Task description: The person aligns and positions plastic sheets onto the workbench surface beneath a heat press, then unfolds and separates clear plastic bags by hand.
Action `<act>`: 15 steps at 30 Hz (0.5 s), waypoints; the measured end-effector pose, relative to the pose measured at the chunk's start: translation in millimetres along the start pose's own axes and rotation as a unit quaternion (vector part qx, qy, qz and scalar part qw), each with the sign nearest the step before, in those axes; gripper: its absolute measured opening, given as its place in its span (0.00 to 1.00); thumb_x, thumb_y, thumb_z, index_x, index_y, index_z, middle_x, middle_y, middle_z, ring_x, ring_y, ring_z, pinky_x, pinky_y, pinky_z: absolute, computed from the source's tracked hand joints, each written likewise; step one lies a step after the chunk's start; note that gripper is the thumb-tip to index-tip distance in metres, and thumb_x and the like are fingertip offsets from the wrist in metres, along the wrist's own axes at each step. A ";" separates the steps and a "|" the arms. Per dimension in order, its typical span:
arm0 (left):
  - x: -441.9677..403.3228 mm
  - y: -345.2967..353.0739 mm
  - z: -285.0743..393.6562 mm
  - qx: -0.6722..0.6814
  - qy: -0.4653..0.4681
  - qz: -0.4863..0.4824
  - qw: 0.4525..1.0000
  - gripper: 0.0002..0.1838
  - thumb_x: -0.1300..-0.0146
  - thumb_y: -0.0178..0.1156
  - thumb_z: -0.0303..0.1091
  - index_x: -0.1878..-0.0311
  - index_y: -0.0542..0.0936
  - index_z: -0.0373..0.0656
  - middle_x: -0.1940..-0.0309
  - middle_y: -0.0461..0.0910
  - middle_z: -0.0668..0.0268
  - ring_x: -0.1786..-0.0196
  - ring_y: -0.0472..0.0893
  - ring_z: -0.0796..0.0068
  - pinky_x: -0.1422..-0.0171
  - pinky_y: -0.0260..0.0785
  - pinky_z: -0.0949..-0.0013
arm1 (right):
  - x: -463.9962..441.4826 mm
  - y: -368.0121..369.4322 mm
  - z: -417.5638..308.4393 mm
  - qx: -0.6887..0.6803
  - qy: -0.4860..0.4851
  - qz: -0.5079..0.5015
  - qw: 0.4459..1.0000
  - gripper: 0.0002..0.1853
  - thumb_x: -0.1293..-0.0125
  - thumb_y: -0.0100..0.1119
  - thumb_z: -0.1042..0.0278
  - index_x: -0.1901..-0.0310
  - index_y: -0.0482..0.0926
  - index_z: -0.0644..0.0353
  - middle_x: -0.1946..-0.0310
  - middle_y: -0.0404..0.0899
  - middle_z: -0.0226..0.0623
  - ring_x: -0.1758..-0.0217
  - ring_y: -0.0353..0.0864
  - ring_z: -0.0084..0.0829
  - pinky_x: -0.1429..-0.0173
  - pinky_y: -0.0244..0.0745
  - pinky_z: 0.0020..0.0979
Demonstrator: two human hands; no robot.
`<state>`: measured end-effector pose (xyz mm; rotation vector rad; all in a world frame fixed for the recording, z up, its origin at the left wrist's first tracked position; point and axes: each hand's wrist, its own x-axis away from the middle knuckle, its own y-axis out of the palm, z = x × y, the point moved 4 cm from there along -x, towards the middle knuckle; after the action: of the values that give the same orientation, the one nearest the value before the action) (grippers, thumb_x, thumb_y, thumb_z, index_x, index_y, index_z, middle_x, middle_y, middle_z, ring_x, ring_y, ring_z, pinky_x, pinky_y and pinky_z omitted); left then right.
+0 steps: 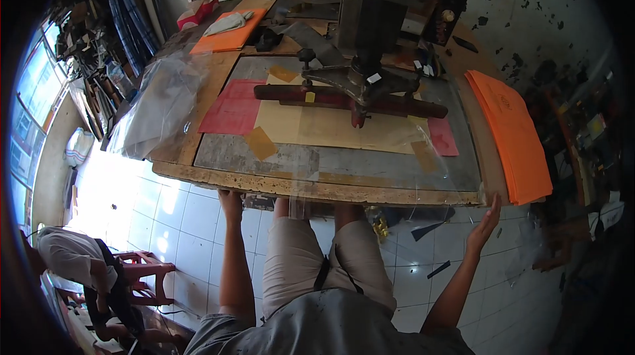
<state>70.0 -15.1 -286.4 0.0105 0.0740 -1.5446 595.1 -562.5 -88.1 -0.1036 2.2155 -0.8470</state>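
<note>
My left hand [230, 203] is at the front edge of the wooden table [331, 190], its fingers hidden under the edge. My right hand [487, 224] is beside the table's front right corner, fingers stretched out, holding nothing, near a stack of orange sheets [509, 137]. On the table's grey plate [258, 160] lie a cream sheet [331, 129] and pink pieces [231, 107], with tan tape patches. A dark press head [364, 84] with a long red-brown bar stands over them. Clear plastic film hangs over the front edge.
Clear plastic bags [159, 104] lie at the table's left. Behind them are an orange stack [228, 30] with a pale cloth and a red box [197, 11]. Another person [73, 256] sits at the lower left near a red stool [149, 276]. Scraps lie on the tiled floor.
</note>
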 end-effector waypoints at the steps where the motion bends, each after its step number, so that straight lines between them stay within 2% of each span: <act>1: -9.2 -6.6 -18.3 -0.016 0.017 -0.005 1.000 0.27 0.29 0.66 0.44 0.40 0.75 0.29 0.52 0.84 0.52 0.56 0.84 0.61 0.49 0.77 0.60 | 0.0 1.1 2.4 0.016 -0.003 -0.002 1.000 0.34 0.12 0.26 0.46 0.20 0.64 0.62 0.18 0.62 0.48 0.13 0.55 0.50 0.13 0.49 0.50; 2: -14.0 -8.0 -26.8 -0.033 0.034 -0.010 0.999 0.27 0.29 0.66 0.44 0.40 0.75 0.28 0.51 0.84 0.52 0.56 0.84 0.58 0.47 0.77 0.59 | -0.3 2.1 4.6 0.031 -0.005 -0.005 0.999 0.33 0.12 0.27 0.46 0.19 0.64 0.61 0.18 0.63 0.46 0.13 0.55 0.48 0.12 0.48 0.50; 3: -11.4 -10.4 -17.5 -0.084 0.027 -0.007 0.996 0.25 0.29 0.66 0.43 0.44 0.78 0.27 0.51 0.86 0.50 0.55 0.84 0.54 0.44 0.75 0.58 | -0.2 2.3 5.8 0.031 -0.012 -0.001 0.999 0.33 0.12 0.28 0.48 0.19 0.63 0.61 0.18 0.63 0.46 0.13 0.55 0.48 0.12 0.49 0.50; 6: 8.1 1.7 33.1 -0.086 0.088 0.032 0.992 0.16 0.34 0.64 0.37 0.62 0.85 0.28 0.70 0.87 0.60 0.65 0.83 0.70 0.54 0.76 0.62 | 3.4 2.1 6.5 0.022 -0.023 0.011 0.999 0.31 0.12 0.28 0.52 0.19 0.63 0.62 0.18 0.64 0.45 0.13 0.55 0.48 0.12 0.49 0.49; 7: 2.9 -3.4 23.5 -0.127 0.064 -0.004 0.990 0.23 0.28 0.64 0.44 0.51 0.82 0.25 0.57 0.87 0.46 0.52 0.86 0.50 0.44 0.75 0.55 | 4.3 2.6 7.7 0.012 -0.024 0.016 1.000 0.31 0.12 0.28 0.53 0.19 0.63 0.62 0.19 0.64 0.45 0.13 0.55 0.48 0.12 0.49 0.49; 10: 7.6 -1.0 32.5 -0.155 0.114 0.033 0.981 0.24 0.28 0.63 0.44 0.50 0.81 0.25 0.56 0.87 0.44 0.51 0.87 0.47 0.44 0.76 0.53 | 4.6 3.4 7.7 -0.002 -0.025 0.021 0.999 0.30 0.13 0.29 0.55 0.19 0.63 0.62 0.19 0.64 0.45 0.12 0.55 0.48 0.12 0.49 0.48; 15: 13.2 -0.2 39.2 -0.184 0.101 0.040 0.977 0.23 0.28 0.64 0.42 0.47 0.80 0.27 0.53 0.87 0.42 0.51 0.87 0.44 0.44 0.77 0.52 | 4.3 5.0 10.8 -0.009 -0.025 0.019 0.999 0.31 0.13 0.28 0.53 0.19 0.63 0.64 0.19 0.64 0.48 0.13 0.55 0.49 0.12 0.49 0.49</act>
<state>71.7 -30.4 -248.0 -0.1222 0.5152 -1.4250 600.2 -565.7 -99.2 -0.0898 2.1716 -0.7943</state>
